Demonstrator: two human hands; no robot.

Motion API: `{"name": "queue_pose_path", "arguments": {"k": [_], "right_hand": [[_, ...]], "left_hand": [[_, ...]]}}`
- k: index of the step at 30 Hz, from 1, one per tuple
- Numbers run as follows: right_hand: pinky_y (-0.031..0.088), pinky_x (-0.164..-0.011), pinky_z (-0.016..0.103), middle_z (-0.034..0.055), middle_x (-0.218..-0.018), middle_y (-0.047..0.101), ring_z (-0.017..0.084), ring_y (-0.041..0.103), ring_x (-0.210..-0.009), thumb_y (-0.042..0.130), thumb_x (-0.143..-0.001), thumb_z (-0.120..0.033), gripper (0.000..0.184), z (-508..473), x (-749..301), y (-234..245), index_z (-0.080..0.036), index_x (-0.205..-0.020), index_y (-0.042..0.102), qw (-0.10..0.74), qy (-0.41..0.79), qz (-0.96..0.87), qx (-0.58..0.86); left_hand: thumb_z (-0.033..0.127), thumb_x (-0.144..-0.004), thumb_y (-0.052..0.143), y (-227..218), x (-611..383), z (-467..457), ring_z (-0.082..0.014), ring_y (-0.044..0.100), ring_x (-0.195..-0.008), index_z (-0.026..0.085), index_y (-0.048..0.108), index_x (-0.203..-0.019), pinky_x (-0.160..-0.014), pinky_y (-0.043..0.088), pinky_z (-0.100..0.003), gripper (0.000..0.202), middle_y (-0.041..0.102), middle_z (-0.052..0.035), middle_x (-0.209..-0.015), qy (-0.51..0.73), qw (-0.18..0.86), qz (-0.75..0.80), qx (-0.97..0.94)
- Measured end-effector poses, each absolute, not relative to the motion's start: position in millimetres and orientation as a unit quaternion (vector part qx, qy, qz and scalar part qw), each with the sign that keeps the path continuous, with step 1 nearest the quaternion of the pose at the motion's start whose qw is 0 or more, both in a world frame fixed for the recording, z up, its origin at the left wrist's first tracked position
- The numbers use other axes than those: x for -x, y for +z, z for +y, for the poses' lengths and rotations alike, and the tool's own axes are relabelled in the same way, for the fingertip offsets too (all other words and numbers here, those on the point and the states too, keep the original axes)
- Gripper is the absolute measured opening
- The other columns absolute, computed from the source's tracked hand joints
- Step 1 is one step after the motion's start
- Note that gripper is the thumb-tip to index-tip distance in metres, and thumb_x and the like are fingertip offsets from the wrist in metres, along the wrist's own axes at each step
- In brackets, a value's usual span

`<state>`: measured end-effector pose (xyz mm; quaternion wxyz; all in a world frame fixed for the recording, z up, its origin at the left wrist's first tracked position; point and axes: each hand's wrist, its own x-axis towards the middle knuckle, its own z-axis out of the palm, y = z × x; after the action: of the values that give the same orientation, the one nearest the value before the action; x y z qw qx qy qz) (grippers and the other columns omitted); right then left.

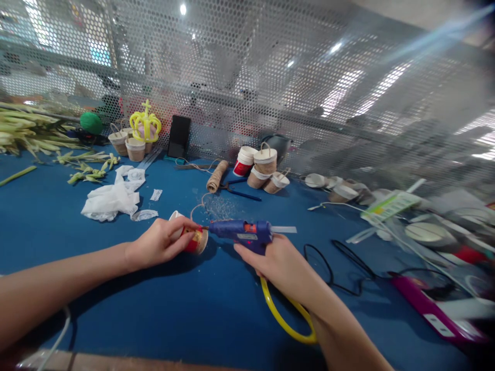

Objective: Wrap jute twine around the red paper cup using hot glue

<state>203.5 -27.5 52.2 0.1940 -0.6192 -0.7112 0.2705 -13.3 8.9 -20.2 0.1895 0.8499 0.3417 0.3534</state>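
Observation:
My left hand (166, 238) is closed around a small red and white paper cup (198, 242), which lies tilted on its side. A strand of twine runs from the cup's far side towards a twine spool (217, 176) farther back. In my right hand (280, 257) is a blue glue gun (242, 230), gripped by its handle, with a clear glue stick (284, 230) out of its rear. The gun's nozzle points left and is at the cup, close to my left fingertips; whether it touches the cup I cannot tell.
Behind the spool lie blue-handled pliers (243, 193) and several twine-wrapped cups (265, 161). White crumpled plastic (112, 198), a phone (179, 136) and a yellow crown (145, 126) stand left. A yellow hoop (286, 327) is under my right wrist; a purple power strip (429, 314) lies right.

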Motion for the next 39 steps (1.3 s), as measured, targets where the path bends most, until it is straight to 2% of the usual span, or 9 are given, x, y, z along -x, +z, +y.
{"name": "queue_pose_path", "arguments": {"k": [10, 14, 18, 23, 28, 31, 34, 37, 39], "right_hand": [[0.038, -0.040, 0.021, -0.0044, -0.036, 0.045, 0.009, 0.043, -0.035, 0.053, -0.073, -0.035, 0.032, -21, -203, 50, -0.019, -0.047, 0.042, 0.178, 0.330, -0.663, 0.648], [0.039, -0.044, 0.022, -0.0048, -0.042, 0.047, 0.009, 0.044, -0.039, 0.055, -0.073, -0.037, 0.025, -15, -216, 54, -0.017, -0.060, 0.049, 0.243, 0.364, -0.662, 0.609], [0.040, -0.049, 0.022, -0.0002, -0.057, 0.055, 0.010, 0.050, -0.052, 0.057, -0.072, -0.041, 0.027, 3, -240, 55, -0.014, -0.070, 0.053, 0.322, 0.283, -0.628, 0.650], [0.041, -0.045, 0.020, -0.0010, -0.052, 0.050, 0.008, 0.047, -0.044, 0.045, -0.080, -0.040, 0.030, 32, -262, 41, -0.016, -0.063, 0.049, 0.294, 0.263, -0.575, 0.717], [0.040, -0.041, 0.024, 0.0001, -0.040, 0.048, 0.012, 0.049, -0.039, 0.048, -0.079, -0.035, 0.032, 57, -276, 18, -0.019, -0.051, 0.044, 0.243, 0.225, -0.544, 0.771], [0.040, -0.049, 0.028, 0.0046, -0.043, 0.051, 0.019, 0.056, -0.053, 0.054, -0.075, -0.030, 0.034, 61, -276, 19, -0.019, -0.045, 0.043, 0.221, 0.173, -0.560, 0.780], [0.040, -0.060, 0.031, 0.0085, -0.061, 0.060, 0.023, 0.058, -0.072, 0.057, -0.073, -0.031, 0.025, 47, -256, 31, -0.018, -0.052, 0.051, 0.222, 0.135, -0.598, 0.758], [0.041, -0.061, 0.026, 0.0038, -0.073, 0.064, 0.016, 0.058, -0.068, 0.056, -0.072, -0.042, 0.023, 15, -215, 41, -0.019, -0.070, 0.060, 0.208, 0.195, -0.677, 0.678], [0.041, -0.051, 0.023, 0.0028, -0.069, 0.064, 0.013, 0.056, -0.057, 0.059, -0.070, -0.042, 0.027, -6, -191, 43, -0.018, -0.083, 0.060, 0.166, 0.346, -0.729, 0.568]], "left_hand": [[0.020, -0.083, 0.041, -19, 14, 7, -0.0086, 0.056, -0.052, 0.015, 0.054, -0.098, -0.053, 0.043, -0.018, 0.021, 0.064, -0.0024, -0.067, 0.356, 0.137, 0.297, -0.875], [0.023, -0.083, 0.042, -16, 15, 8, -0.0071, 0.050, -0.044, 0.014, 0.055, -0.098, -0.047, 0.041, -0.017, 0.022, 0.060, 0.0016, -0.057, 0.378, 0.187, 0.338, -0.841], [0.027, -0.083, 0.041, -10, 15, 10, -0.0096, 0.055, -0.055, 0.013, 0.057, -0.095, -0.050, 0.043, -0.019, 0.023, 0.064, -0.0036, -0.071, 0.405, 0.270, 0.405, -0.774], [0.029, -0.083, 0.043, -5, 15, 10, -0.0103, 0.055, -0.059, 0.012, 0.057, -0.094, -0.052, 0.043, -0.019, 0.024, 0.064, -0.0049, -0.076, 0.423, 0.317, 0.414, -0.741], [0.030, -0.083, 0.042, -7, 16, 9, -0.0091, 0.052, -0.054, 0.013, 0.056, -0.094, -0.048, 0.040, -0.018, 0.025, 0.063, -0.0033, -0.071, 0.418, 0.318, 0.419, -0.741], [0.029, -0.083, 0.041, -7, 17, 9, -0.0085, 0.049, -0.051, 0.012, 0.056, -0.095, -0.046, 0.039, -0.018, 0.026, 0.062, -0.0028, -0.068, 0.413, 0.308, 0.420, -0.747], [0.029, -0.082, 0.041, -6, 16, 8, -0.0083, 0.048, -0.048, 0.012, 0.057, -0.095, -0.045, 0.038, -0.018, 0.027, 0.061, -0.0019, -0.064, 0.413, 0.287, 0.414, -0.759], [0.028, -0.082, 0.041, -5, 16, 7, -0.0100, 0.053, -0.053, 0.012, 0.057, -0.096, -0.050, 0.040, -0.020, 0.027, 0.063, -0.0035, -0.067, 0.413, 0.259, 0.406, -0.773], [0.027, -0.082, 0.041, -5, 16, 7, -0.0110, 0.056, -0.059, 0.013, 0.058, -0.096, -0.055, 0.043, -0.021, 0.026, 0.065, -0.0052, -0.075, 0.413, 0.244, 0.396, -0.783]]}}
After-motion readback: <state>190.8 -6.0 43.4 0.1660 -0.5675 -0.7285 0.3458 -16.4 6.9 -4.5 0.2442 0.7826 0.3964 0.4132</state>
